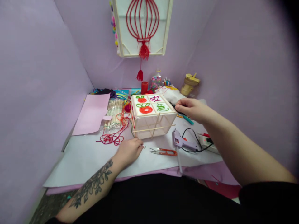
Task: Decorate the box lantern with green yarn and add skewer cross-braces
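A box-shaped lantern frame of thin wooden sticks with pale sides stands in the middle of the table. Its top panel is split into four sections bearing red, green and purple designs. My left hand rests on the table by the frame's near left corner, fingers curled; what they hold, if anything, is hidden. Beside the frame's right rear edge, my right hand has thumb and fingertips pinched together. Whether a small thing is between them cannot be made out. Orange-handled thread snips lie in front of the frame.
On the right are a lilac glue gun with a black cord and a white power strip. Red yarn, bundled sticks and pink paper lie left. A lantern panel hangs above; a cup stands behind.
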